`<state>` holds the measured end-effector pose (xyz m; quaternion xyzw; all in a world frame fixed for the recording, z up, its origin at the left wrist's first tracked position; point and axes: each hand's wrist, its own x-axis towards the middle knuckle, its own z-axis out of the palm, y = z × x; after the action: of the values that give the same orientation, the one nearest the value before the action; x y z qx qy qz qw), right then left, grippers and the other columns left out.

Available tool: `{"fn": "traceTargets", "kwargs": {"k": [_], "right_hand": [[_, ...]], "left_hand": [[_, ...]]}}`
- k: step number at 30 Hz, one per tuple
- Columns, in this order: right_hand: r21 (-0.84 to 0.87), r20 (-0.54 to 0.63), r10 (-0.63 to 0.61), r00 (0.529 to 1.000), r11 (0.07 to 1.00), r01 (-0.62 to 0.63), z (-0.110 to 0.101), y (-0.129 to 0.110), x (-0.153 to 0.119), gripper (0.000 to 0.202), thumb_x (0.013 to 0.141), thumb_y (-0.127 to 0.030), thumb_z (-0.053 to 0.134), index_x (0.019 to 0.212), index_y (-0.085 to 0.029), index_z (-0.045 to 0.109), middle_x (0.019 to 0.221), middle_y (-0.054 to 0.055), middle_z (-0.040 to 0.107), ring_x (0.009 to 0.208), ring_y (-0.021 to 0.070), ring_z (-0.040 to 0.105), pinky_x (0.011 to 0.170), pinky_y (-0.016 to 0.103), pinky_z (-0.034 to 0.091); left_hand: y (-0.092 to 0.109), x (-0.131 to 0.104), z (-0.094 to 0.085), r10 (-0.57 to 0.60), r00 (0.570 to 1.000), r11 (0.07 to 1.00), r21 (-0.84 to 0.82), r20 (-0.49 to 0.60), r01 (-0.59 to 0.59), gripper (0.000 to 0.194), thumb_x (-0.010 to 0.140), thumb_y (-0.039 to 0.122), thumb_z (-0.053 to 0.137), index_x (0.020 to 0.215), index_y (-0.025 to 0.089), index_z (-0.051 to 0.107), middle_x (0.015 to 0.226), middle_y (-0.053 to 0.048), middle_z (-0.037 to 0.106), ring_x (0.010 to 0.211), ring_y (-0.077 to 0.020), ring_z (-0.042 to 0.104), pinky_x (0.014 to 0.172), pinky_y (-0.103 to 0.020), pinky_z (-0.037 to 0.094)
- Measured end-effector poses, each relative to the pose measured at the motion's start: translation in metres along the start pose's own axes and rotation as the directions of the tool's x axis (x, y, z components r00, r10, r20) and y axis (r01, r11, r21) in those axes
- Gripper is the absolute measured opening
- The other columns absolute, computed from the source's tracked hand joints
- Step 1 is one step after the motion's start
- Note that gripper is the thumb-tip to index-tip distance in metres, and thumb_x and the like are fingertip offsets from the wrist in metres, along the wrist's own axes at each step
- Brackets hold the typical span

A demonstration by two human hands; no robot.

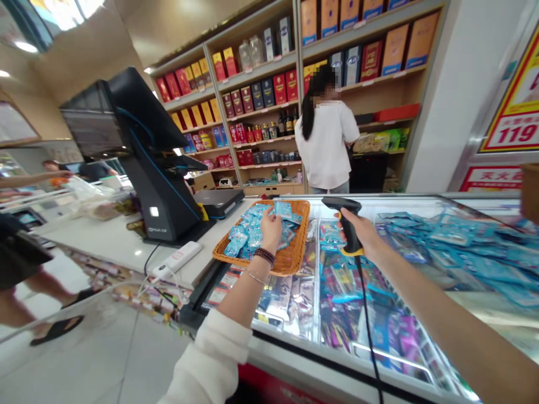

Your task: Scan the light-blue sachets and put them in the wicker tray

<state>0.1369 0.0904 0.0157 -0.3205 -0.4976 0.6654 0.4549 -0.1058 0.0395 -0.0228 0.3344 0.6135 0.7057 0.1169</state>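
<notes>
My left hand (270, 229) is over a woven basket (298, 255), its fingers closed on the edge of a small blue packet (283, 210). More blue packets (236, 240) lie loosely heaped in the basket under and beside the hand. To the right, my right hand (362, 229) is wrapped round the grip of a black and yellow barcode scanner (349, 227). The scanner's head points left towards the basket, and its black cable (367, 325) hangs down over the display freezer (337, 370). Part of the packet in my left hand is hidden by the fingers.
A pile of larger blue packets (463, 238) lies on the freezer's glass at right. On the white counter stand a till with a screen (155, 185) and a white power strip (177, 259). A person in a white top (326, 146) stands before shelves of boxes.
</notes>
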Motion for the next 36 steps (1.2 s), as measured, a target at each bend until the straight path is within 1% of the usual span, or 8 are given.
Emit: {"fn": "traceTargets", "kwargs": {"k": [5,9,14,19,23,28,33,36], "right_hand": [[0.012,0.019,-0.01,1.0,1.0,0.01,0.004,0.002,-0.005,0.029,0.091,-0.045,0.078,0.088,-0.018,0.069,0.061,-0.001,0.061,0.04,0.0101,0.052,0.035,0.021,0.043],[-0.001,-0.028,-0.017,0.999,1.0,0.017,-0.028,-0.003,-0.007,0.031,0.089,-0.047,0.081,0.088,-0.019,0.07,0.062,-0.001,0.062,0.042,0.0108,0.054,0.036,0.021,0.044],[0.024,-0.117,-0.001,0.993,1.0,0.004,-0.085,-0.006,-0.011,0.032,0.088,-0.049,0.08,0.085,-0.02,0.067,0.06,-0.002,0.06,0.041,0.0098,0.052,0.035,0.02,0.043],[0.038,-0.25,0.022,0.968,0.999,-0.012,-0.125,0.006,-0.011,0.03,0.091,-0.046,0.077,0.082,-0.02,0.065,0.058,-0.003,0.061,0.039,0.0097,0.052,0.035,0.02,0.043],[0.027,-0.28,0.029,0.959,0.999,-0.022,-0.132,0.02,-0.013,0.03,0.091,-0.044,0.078,0.081,-0.02,0.064,0.058,-0.003,0.062,0.039,0.0103,0.054,0.036,0.021,0.045],[-0.028,-0.246,0.033,0.969,0.999,-0.041,-0.121,0.032,-0.018,0.031,0.091,-0.044,0.078,0.078,-0.02,0.064,0.055,-0.002,0.062,0.037,0.0105,0.052,0.034,0.021,0.042],[-0.087,-0.184,0.009,0.983,0.996,-0.026,-0.113,0.037,-0.021,0.035,0.088,-0.046,0.081,0.075,-0.02,0.062,0.057,-0.001,0.062,0.038,0.0107,0.054,0.034,0.021,0.042],[-0.122,-0.183,-0.007,0.983,0.992,-0.016,-0.109,0.037,-0.023,0.033,0.087,-0.046,0.08,0.077,-0.02,0.062,0.059,-0.001,0.063,0.039,0.0106,0.054,0.035,0.022,0.042]], "left_hand": [[0.006,-0.014,-0.018,0.303,0.953,0.897,0.336,0.002,-0.287,0.066,0.083,0.01,0.066,0.147,0.019,0.053,0.171,-0.017,0.038,0.166,-0.0328,0.021,0.135,-0.055,0.019],[0.013,-0.04,0.019,0.463,0.84,0.793,0.292,0.282,-0.535,0.048,0.09,0.014,0.06,0.138,0.02,0.061,0.157,-0.016,0.055,0.154,-0.029,0.044,0.132,-0.05,0.03],[0.005,-0.079,0.089,0.332,0.76,0.815,0.237,0.559,-0.529,0.036,0.09,0.02,0.068,0.126,0.02,0.068,0.136,-0.015,0.069,0.134,-0.0295,0.061,0.121,-0.047,0.042],[-0.021,-0.117,0.144,0.149,0.787,0.83,0.356,0.598,-0.428,0.057,0.069,0.04,0.094,0.117,0.021,0.069,0.136,-0.02,0.068,0.135,-0.0412,0.057,0.118,-0.051,0.04],[-0.033,-0.127,0.169,0.109,0.864,0.818,0.45,0.491,-0.359,0.057,0.068,0.05,0.093,0.107,0.018,0.068,0.131,-0.026,0.068,0.132,-0.0459,0.056,0.113,-0.055,0.042],[-0.036,-0.119,0.177,0.041,0.907,0.856,0.453,0.42,-0.248,0.052,0.073,0.033,0.091,0.114,0.017,0.063,0.127,-0.022,0.069,0.132,-0.0412,0.058,0.113,-0.053,0.041],[-0.04,-0.108,0.173,0.059,0.953,0.969,0.213,0.298,-0.127,0.065,0.069,0.011,0.086,0.127,0.021,0.058,0.12,-0.011,0.07,0.115,-0.0283,0.067,0.106,-0.041,0.049],[-0.044,-0.101,0.169,0.015,0.963,0.992,0.117,0.268,-0.047,0.04,0.076,0.016,0.082,0.111,0.021,0.065,0.101,-0.006,0.072,0.096,-0.0251,0.07,0.096,-0.039,0.053]]}}
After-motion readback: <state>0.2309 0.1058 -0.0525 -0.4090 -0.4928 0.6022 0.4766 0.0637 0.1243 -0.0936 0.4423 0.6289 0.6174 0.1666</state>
